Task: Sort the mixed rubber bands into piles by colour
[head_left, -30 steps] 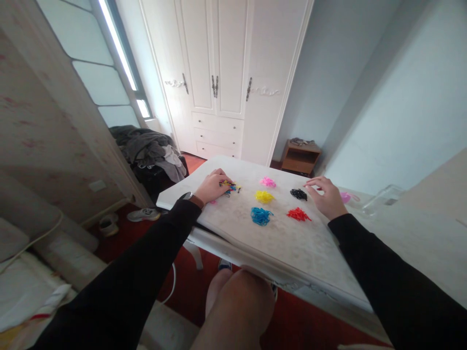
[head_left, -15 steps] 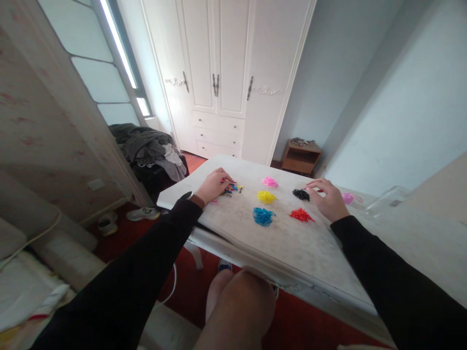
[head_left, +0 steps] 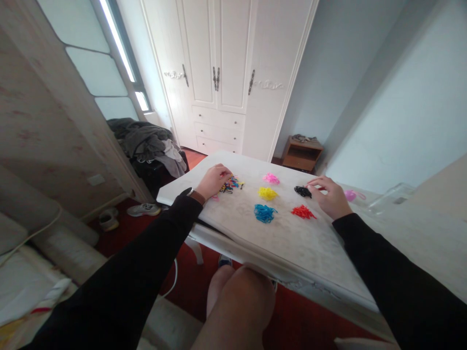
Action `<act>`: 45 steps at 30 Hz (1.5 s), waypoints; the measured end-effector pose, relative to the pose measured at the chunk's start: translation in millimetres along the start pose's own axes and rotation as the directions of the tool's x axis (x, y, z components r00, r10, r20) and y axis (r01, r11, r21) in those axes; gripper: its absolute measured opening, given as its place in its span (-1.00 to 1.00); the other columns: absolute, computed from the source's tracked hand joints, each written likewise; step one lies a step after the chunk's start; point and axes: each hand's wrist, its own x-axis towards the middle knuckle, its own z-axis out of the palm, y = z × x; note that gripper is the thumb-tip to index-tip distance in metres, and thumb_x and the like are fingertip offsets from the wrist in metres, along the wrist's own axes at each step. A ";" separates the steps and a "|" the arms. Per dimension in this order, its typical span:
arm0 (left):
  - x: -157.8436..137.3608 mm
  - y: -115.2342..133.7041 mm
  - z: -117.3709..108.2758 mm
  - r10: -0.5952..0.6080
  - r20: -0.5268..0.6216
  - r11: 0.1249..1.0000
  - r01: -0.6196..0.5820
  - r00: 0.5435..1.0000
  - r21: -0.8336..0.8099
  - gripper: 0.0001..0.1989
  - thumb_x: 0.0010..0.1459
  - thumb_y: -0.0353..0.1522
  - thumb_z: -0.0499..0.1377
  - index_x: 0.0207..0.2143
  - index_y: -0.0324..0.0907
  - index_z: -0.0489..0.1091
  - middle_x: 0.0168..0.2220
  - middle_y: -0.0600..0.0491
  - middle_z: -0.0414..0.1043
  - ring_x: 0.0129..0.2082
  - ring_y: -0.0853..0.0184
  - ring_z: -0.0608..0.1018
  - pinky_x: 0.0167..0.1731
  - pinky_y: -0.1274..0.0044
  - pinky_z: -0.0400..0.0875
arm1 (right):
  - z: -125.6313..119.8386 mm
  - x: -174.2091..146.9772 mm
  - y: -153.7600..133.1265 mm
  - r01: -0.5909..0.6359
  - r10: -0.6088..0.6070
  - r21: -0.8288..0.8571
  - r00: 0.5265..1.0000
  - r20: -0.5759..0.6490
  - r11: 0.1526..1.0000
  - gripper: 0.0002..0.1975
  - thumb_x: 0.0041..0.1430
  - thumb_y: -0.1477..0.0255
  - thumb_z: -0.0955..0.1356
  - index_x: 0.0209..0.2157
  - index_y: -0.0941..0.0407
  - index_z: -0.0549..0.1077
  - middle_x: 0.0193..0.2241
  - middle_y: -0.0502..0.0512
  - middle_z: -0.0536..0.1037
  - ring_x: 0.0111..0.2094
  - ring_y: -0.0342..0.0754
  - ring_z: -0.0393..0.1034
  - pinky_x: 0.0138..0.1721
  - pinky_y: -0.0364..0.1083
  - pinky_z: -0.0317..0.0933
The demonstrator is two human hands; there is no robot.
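On the white table [head_left: 284,243], we see the left hand [head_left: 213,181] over a mixed-colour pile of thin bands [head_left: 234,183] and the right hand [head_left: 330,197] at far right. Blue [head_left: 264,213], red [head_left: 303,212], yellow [head_left: 268,194], black [head_left: 302,191] and pink [head_left: 271,179] piles lie apart, presumably so colours stay unmixed. The left fingers curl loosely onto the mixed pile; the right thumb and forefinger nearly meet at the black pile's right edge. Whether either grips a band, we cannot tell.

This is a home: a white wardrobe [head_left: 231,58], flower-patterned wallpaper [head_left: 32,116], a heap of clothes [head_left: 148,141], loose shoes [head_left: 143,209] and a small wooden cabinet [head_left: 302,160] show it.
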 end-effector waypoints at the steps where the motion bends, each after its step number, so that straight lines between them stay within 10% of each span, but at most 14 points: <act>1: -0.2 0.2 -0.2 -0.014 -0.013 1.000 0.014 1.000 -0.006 -0.80 0.28 -0.33 0.21 -0.27 -0.22 0.61 -0.20 -0.08 0.59 -0.15 0.18 0.59 0.01 0.35 0.46 | 0.1 -0.1 0.0 -0.001 0.001 0.000 1.000 0.002 1.000 -0.84 0.19 0.29 0.40 -0.40 0.04 0.60 -0.27 0.16 0.66 -0.15 0.13 0.53 -0.21 0.08 0.42; 23: -2.0 -5.0 2.6 0.038 0.141 0.998 -0.044 0.989 0.038 -0.90 0.22 -0.36 0.23 -0.31 -0.18 0.55 -0.14 -0.08 0.54 -0.08 0.16 0.53 0.04 0.30 0.42 | 2.1 -0.7 -2.5 0.007 -0.007 -0.004 1.000 0.014 1.000 -0.83 0.18 0.29 0.39 -0.41 0.04 0.59 -0.29 0.15 0.65 -0.19 0.12 0.54 -0.22 0.07 0.44; 45: -4.1 11.9 -4.6 -0.079 -0.056 0.988 0.071 0.995 -0.141 -0.86 0.24 -0.32 0.22 -0.29 -0.20 0.51 -0.30 0.01 0.62 -0.31 0.30 0.55 -0.18 0.47 0.45 | 1.8 -1.6 -6.4 0.000 0.000 0.016 1.000 0.029 1.000 -0.85 0.18 0.29 0.41 -0.41 0.05 0.59 -0.29 0.15 0.64 -0.20 0.10 0.53 -0.23 0.06 0.48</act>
